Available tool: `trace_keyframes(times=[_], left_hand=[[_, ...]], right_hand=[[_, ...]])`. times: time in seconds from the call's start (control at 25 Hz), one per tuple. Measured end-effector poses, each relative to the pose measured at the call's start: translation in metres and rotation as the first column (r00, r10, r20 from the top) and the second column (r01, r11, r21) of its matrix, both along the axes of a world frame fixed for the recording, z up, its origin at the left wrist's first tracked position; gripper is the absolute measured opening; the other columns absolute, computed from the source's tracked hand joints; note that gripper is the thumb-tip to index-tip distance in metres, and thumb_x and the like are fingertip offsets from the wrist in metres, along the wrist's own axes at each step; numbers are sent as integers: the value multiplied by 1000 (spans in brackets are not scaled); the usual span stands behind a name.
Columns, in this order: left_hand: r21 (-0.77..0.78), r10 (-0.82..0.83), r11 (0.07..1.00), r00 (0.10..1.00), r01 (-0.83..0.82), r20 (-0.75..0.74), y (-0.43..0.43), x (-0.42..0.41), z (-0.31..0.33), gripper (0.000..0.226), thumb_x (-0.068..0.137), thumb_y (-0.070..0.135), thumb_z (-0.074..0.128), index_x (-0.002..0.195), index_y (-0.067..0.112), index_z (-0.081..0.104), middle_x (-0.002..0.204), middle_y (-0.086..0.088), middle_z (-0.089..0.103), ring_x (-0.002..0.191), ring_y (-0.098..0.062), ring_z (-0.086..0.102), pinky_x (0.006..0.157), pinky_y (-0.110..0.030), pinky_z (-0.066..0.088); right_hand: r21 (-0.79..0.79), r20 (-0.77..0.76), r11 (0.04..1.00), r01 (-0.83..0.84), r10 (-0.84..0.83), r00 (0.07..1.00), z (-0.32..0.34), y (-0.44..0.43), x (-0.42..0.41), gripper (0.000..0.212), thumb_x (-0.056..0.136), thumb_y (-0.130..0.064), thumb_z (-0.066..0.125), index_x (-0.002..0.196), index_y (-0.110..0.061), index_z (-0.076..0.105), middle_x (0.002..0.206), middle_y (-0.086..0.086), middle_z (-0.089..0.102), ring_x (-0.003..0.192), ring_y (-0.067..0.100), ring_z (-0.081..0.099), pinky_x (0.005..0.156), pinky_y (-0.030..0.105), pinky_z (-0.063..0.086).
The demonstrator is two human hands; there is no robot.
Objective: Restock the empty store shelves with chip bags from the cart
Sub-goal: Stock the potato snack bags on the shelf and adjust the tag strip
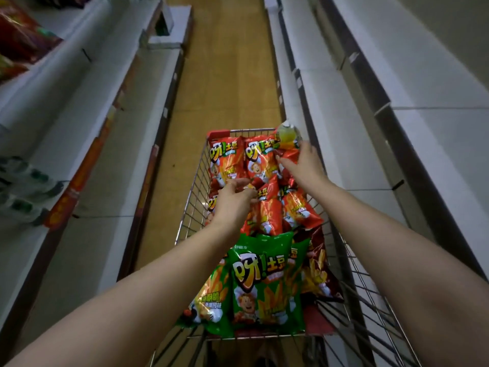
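Note:
A wire shopping cart (194, 197) stands in the aisle in front of me, full of chip bags. Red bags (225, 160) fill its far half, green bags (264, 282) the near half, and a dark brown bag (317, 271) lies at the right. My left hand (232, 200) reaches into the middle of the cart and pinches the top edge of a red bag (267, 207). Over the far right corner, my right hand (304, 165) grips another red bag (287, 144) and lifts its top above the cart rim.
White shelves run along both sides of the narrow wooden-floored aisle (227, 75). The right shelves (423, 88) are bare. At the upper left, red bags (21, 35) lie on a shelf, and green-capped bottles (23, 181) stand lower down.

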State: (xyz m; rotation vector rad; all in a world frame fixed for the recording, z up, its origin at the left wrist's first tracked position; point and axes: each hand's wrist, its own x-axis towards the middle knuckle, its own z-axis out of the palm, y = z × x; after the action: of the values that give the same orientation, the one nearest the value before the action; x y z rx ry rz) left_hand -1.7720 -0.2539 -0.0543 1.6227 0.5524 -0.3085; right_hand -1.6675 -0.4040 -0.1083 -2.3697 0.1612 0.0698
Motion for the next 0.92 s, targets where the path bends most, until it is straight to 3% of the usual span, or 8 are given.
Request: trace_keyframes(times=[0.12,0.28,0.36,0.52,0.64,0.76,0.92], left_hand=[[-2,11,1000,1000,-11,-19,-10,23,-17,33,94,9,50,126,13,49,100,-4,58,84,-14,59,66,-24,49],[19,43,999,999,-42,-31,-13,42,-34,29,93,8,51,121,13,50,107,-7,57,83,-15,59,73,-27,49],[32,53,998,997,-51,-52,-14,43,-42,28,93,10,52,120,13,49,99,-5,58,82,-14,58,72,-26,47],[24,44,999,994,-41,-104,-17,36,-51,27,92,9,52,118,14,48,85,-3,58,82,-16,57,68,-24,46],[-4,40,999,992,-41,-118,-22,30,-51,26,92,7,51,117,13,48,82,-4,57,78,-17,55,63,-23,44],[2,11,1000,993,-11,-115,-28,21,-48,27,92,7,51,118,12,47,92,-8,59,77,-15,56,63,-23,44],[-18,-31,999,991,29,-127,-32,0,-42,33,90,4,53,122,6,47,104,-13,57,72,-13,56,63,-25,45]], right_hand=[[-233,-111,969,-83,59,992,-29,-1,39,92,85,-36,65,150,-20,1,153,17,15,138,35,24,111,46,28],[-218,-170,975,30,-69,983,-59,-1,85,105,81,-46,65,148,-23,-12,155,21,-1,141,40,14,113,53,19],[-165,-174,984,71,-100,980,-63,-1,106,98,82,-51,62,149,-27,-6,155,21,2,139,41,18,110,54,20],[-35,-116,989,141,-144,983,-61,3,122,56,89,-51,50,135,-22,36,134,14,36,121,33,43,96,43,37],[-204,5,978,42,-42,999,-67,15,107,42,91,-44,50,122,-16,45,121,16,49,109,34,51,81,37,42],[-404,27,907,-119,142,989,-71,14,70,35,93,-32,47,125,-17,45,124,21,47,113,37,47,84,41,46],[-497,-8,812,-307,350,937,-62,14,4,31,96,-21,39,126,-16,43,138,21,33,127,37,35,91,44,43]])
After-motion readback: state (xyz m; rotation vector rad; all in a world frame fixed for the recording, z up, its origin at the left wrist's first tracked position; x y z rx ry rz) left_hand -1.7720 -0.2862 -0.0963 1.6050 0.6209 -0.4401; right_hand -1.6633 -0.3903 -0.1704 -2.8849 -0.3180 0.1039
